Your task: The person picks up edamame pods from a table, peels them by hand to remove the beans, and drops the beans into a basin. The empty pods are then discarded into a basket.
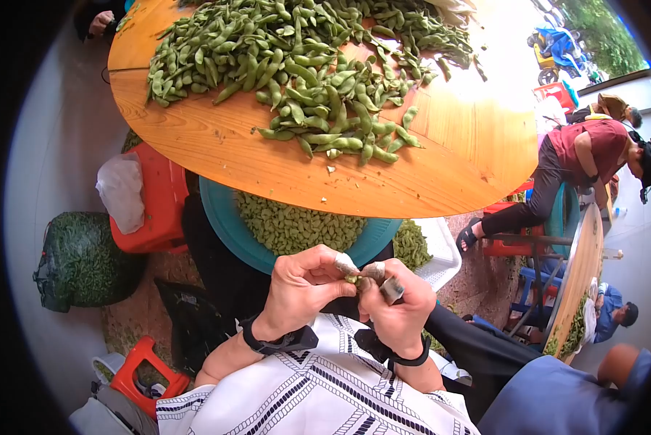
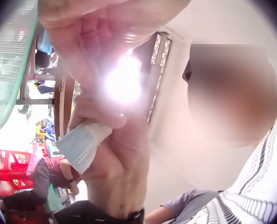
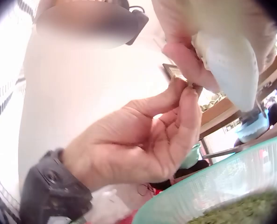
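Note:
Above the lap, my left hand and right hand meet fingertip to fingertip. Between them a small green soybean pod is pinched, mostly hidden by the fingers. Whitish wraps cover some fingertips on both hands, and a pale blue cloth wrap sticks out from a right finger in the left wrist view. The left thumb and forefinger come together at the tips in the right wrist view. Just beyond the hands, a teal basin holds many shelled green beans.
A large heap of soybean pods covers much of the wooden table, whose edge overhangs the basin. Left are a red stool with a plastic bag and a full dark net sack. A white basket stands right; other people work there.

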### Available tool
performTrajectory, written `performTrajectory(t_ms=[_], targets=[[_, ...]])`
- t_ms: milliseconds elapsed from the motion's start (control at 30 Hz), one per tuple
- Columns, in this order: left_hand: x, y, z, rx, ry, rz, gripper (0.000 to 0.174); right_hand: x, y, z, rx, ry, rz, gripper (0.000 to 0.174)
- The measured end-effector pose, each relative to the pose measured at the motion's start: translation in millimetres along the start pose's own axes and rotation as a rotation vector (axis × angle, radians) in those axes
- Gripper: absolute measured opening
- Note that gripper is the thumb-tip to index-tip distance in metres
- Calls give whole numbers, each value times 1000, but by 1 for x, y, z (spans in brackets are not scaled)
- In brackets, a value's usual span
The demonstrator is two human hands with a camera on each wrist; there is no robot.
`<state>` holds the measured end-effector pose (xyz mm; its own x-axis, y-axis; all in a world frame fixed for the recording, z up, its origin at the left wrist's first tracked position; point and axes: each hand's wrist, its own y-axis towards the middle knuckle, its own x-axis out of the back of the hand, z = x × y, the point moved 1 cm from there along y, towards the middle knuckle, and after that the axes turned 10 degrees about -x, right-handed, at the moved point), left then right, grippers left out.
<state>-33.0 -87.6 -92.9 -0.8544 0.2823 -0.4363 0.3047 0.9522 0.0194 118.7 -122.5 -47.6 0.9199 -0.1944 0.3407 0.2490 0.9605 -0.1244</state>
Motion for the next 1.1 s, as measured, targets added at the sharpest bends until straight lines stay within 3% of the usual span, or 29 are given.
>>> performTrajectory(t_ms=[33,100,167,233,433,533,633,733,900,1100], targets=[[0,0,2,58,-130,-15,22,1,-1,0,-189,153,52,9],[0,1,2,87,-181,-8,22,2,2,3,-273,241,85,6],[0,0,3,116,-232,-3,23,1,1,-4,-492,596,74,6],[-3,1,5,128,-222,-21,22,1,1,-5,-486,612,73,6],[-6,-1,6,78,-52,-87,17,2,-6,-6,-329,292,41,4],[-4,1,11,-27,20,-113,12,-2,-9,-5,-111,38,60,13],[-2,1,9,38,-17,-102,8,-7,-9,-14,-33,-41,30,13],[0,0,13,139,-109,-132,10,-7,-11,-12,-177,156,51,4],[-3,-1,10,182,-137,-153,15,-1,-8,-12,-387,348,131,6],[-6,-1,5,148,-110,-188,19,-1,-6,-15,-452,499,118,5]])
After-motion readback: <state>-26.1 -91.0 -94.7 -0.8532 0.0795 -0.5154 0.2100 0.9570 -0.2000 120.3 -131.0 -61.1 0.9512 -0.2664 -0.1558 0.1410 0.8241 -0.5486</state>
